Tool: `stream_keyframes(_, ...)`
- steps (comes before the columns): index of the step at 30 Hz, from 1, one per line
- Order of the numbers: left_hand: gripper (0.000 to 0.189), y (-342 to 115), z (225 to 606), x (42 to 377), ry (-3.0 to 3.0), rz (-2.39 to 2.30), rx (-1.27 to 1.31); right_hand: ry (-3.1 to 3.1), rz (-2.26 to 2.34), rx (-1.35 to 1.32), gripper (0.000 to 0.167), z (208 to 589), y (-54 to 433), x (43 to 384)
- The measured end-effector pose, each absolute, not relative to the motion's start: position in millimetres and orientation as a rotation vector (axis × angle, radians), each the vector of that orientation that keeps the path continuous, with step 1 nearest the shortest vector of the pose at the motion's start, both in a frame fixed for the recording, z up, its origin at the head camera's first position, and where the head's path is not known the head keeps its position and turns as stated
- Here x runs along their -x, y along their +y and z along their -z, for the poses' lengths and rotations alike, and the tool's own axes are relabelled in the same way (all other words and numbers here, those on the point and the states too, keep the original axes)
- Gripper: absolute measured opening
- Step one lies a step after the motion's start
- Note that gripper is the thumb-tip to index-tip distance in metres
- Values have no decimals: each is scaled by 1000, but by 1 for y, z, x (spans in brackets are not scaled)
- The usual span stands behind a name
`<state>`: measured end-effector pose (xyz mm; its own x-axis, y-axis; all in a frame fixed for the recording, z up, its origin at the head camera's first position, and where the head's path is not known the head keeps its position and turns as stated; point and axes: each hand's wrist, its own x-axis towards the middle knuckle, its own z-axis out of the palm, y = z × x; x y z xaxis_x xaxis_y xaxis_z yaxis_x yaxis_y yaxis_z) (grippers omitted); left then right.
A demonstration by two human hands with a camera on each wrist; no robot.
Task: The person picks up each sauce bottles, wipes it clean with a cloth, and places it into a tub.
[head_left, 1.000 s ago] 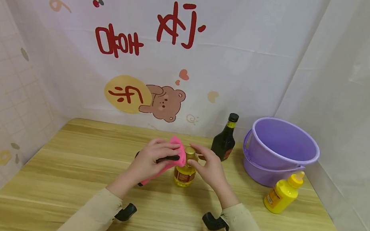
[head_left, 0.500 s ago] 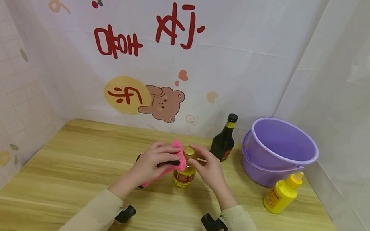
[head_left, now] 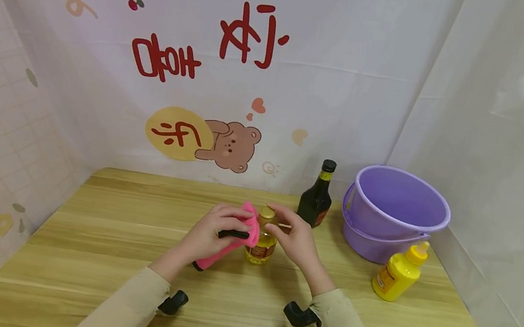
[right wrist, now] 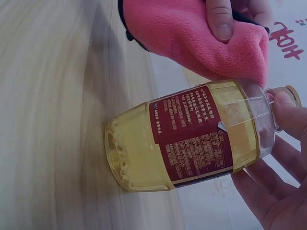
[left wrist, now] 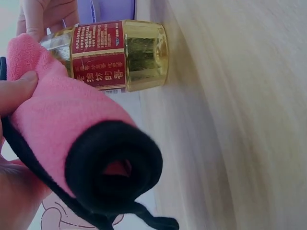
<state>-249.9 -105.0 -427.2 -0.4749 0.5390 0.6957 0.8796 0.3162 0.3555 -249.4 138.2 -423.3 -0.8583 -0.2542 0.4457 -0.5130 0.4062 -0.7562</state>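
A rolled pink towel [head_left: 221,255] with black edging is gripped in my left hand [head_left: 205,230], and its rolled end [left wrist: 115,167] faces the left wrist camera. The towel's upper part lies against or very near the side of a cooking oil bottle [head_left: 259,251]. This clear bottle of yellow oil, with a gold cap [head_left: 267,212] and a dark red label [right wrist: 192,136], stands upright on the table. From its right side my right hand [head_left: 298,241] holds it around the neck, the thumb near the cap. Some of the right fingers are hidden behind the bottle.
A dark sauce bottle [head_left: 315,200] stands behind my right hand. At the right are a purple bucket [head_left: 377,247] and a yellow squeeze bottle [head_left: 397,276] in front of it. The wooden table [head_left: 237,320] ends at a white printed curtain [head_left: 343,108].
My left hand and the pink towel have shifted slightly down along the oil bottle's side. The right hand and the bottle stay in nearly the same place.
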Motion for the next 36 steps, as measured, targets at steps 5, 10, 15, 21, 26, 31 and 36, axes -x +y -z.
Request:
stream_keyframes(5,26,-105,428,248,-2132,1055,1241,-2412,-1421,-668,43,423,139,249)
stream_keyframes(10,25,-105,429,246,-2139,1070,1223,-2415,-1414,-661,44,423,138,248)
stream_keyframes(15,25,-107,431,245,-2127,1065,1222,-2420,-1420,-658,43,422,138,248)
stream_keyframes(21,26,-110,433,245,-2120,1060,1229,-2427,-1421,-655,43,422,137,248)
stream_keyframes(26,27,-112,435,245,-2124,1062,1234,-2430,-1417,-648,43,423,137,248)
stream_keyframes(31,26,-114,440,246,-2143,1030,1238,-2431,-1414,-636,43,423,137,248)
stream_keyframes(36,27,-116,449,247,-2176,966,1256,-2429,-1417,-628,43,422,137,248)
